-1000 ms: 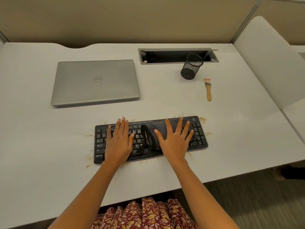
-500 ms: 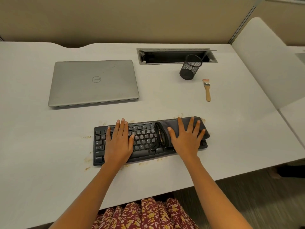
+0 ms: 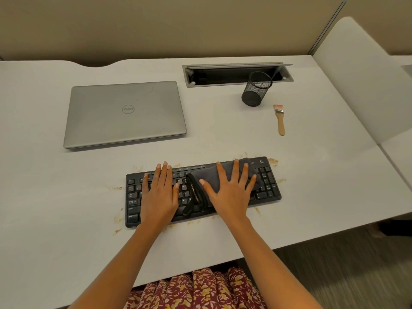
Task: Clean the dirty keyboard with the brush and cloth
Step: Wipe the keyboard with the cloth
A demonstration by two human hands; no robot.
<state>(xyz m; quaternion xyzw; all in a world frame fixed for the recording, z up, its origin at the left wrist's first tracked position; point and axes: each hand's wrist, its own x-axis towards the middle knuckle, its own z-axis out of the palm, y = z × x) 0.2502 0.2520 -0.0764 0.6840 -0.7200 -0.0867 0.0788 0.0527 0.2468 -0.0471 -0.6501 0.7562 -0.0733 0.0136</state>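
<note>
Head view, looking down on a pale counter [image 3: 66, 197]. Black keyboard [image 3: 266, 185] lies near the front edge, long side across, slightly skewed. Left hand [image 3: 159, 197] lies flat on the keyboard's left half, fingers straight and close together, nothing gripped; probably there to pin the board so it does not slide under the wiping. Right hand [image 3: 229, 195] lies flat with fingers splayed on a dark grey cloth [image 3: 228, 172], which is bunched over the middle-to-right keys. The hand presses the cloth down rather than clutching it, and the wide spread likely puts more fabric against the key tops. The cloth's folded, corded edge trails toward the space bar, between the two hands. Number pad at far right is uncovered. Tan crumbs [image 3: 273, 162] are scattered on the counter around the keyboard's rim, thickest at the back right corner and front left. Brush [image 3: 280, 121] lies well apart at back right, bristles away from the person, untouched. That suggests the brushing step is done and this is the cloth stage. Mesh pen cup [image 3: 255, 90] stands just beyond the brush, tilted-looking. Closed silver laptop [image 3: 126, 112] sits at back left.
</note>
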